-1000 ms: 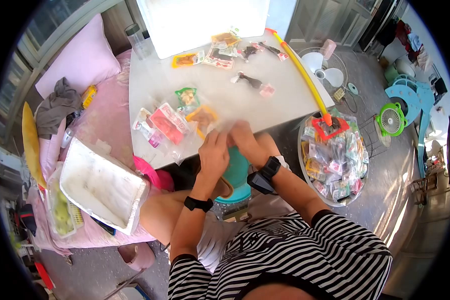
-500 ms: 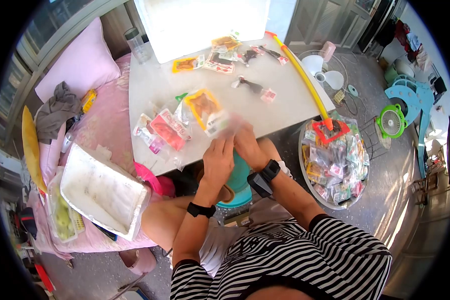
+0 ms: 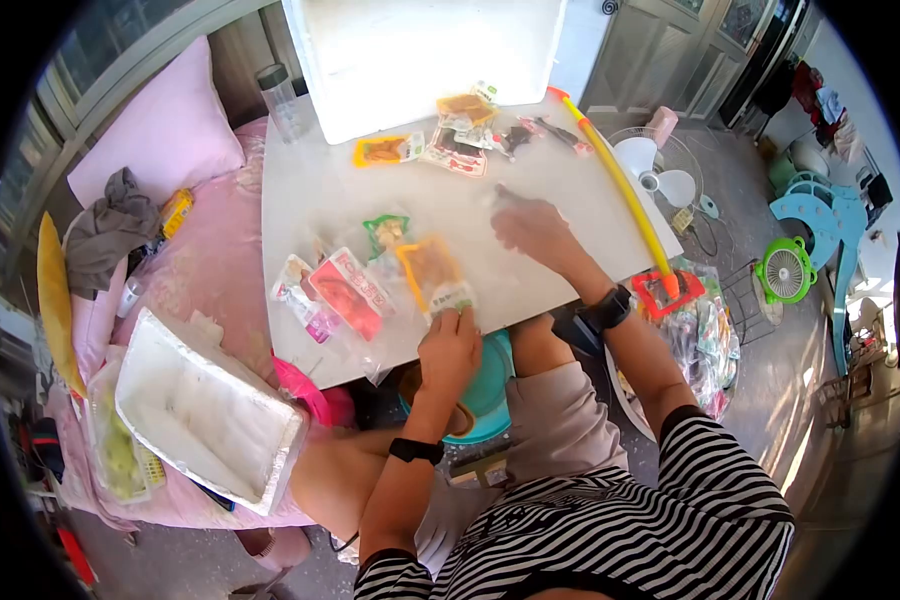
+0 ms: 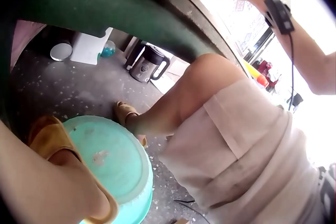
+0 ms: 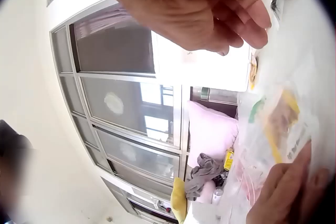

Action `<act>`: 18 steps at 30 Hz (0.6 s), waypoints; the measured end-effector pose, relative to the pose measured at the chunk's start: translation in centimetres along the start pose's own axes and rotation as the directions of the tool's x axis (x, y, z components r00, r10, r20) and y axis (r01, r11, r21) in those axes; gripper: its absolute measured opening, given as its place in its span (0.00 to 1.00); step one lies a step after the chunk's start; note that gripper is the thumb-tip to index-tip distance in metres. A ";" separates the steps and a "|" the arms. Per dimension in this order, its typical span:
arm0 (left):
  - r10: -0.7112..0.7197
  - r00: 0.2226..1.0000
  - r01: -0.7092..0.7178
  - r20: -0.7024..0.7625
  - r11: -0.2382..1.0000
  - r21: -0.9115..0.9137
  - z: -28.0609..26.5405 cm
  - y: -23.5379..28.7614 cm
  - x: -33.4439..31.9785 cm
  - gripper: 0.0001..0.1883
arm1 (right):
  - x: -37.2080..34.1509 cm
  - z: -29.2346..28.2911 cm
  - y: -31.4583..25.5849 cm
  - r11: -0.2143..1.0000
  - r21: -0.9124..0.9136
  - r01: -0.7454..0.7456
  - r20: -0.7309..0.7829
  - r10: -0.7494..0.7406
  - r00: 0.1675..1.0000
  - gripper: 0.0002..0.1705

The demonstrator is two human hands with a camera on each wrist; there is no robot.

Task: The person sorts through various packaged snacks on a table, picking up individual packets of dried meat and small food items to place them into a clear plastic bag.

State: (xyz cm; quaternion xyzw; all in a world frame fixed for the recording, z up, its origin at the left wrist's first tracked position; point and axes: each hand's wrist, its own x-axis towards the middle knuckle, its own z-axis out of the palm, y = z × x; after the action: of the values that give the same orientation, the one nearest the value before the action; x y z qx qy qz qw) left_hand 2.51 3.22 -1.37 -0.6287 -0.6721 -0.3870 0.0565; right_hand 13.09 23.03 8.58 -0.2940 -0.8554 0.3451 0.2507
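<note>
My left hand point(image 3: 450, 350) is at the table's front edge, its fingers pinching the lower end of a clear snack packet point(image 3: 430, 272) with a yellow border and brown food inside. In the right wrist view those fingers overlap the packet's whitish end. My right hand point(image 3: 535, 235) reaches over the middle of the table, fingers loosely bent with nothing visible between them in the right wrist view. A dark vacuum-packed snack point(image 3: 507, 195) is mostly hidden by this hand. Left of the yellow packet lie a green-edged packet point(image 3: 387, 235) and a red-and-white packet point(image 3: 350, 295).
More snack packets point(image 3: 460, 150) lie at the back, before a white foam box point(image 3: 420, 70). A yellow tube point(image 3: 625, 190) runs along the table's right edge. Beyond it stands a basin heaped with packets point(image 3: 705, 345). Another foam box point(image 3: 210, 415) sits on the bed at left.
My right hand has left my left hand and moved forward and right over the dark snack. The yellow-bordered packet has shifted slightly down and right in the view, with my left hand at its end.
</note>
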 end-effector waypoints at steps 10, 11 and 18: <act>-0.018 0.995 0.009 0.100 0.996 0.087 0.3 -0.2 0.4 0.24 | 19.4 11.5 2.6 0.866 -0.449 0.219 0.022 -0.234 0.972 0.33; -0.021 0.994 0.011 0.111 0.996 0.090 0.2 -0.2 0.5 0.24 | 20.6 12.8 3.1 0.824 -0.529 0.202 -0.013 -0.246 0.969 0.34; -0.003 0.994 -0.007 0.108 0.995 0.095 0.3 -0.5 0.5 0.26 | 23.4 13.8 3.8 0.730 -0.680 0.068 0.113 0.014 0.993 0.33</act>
State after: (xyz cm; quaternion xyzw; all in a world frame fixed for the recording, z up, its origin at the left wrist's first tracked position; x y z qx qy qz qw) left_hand 2.12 3.86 -1.53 -0.6459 -0.6913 -0.3199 0.0503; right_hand -10.84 34.97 2.27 -0.3335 -0.9390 0.0187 0.0824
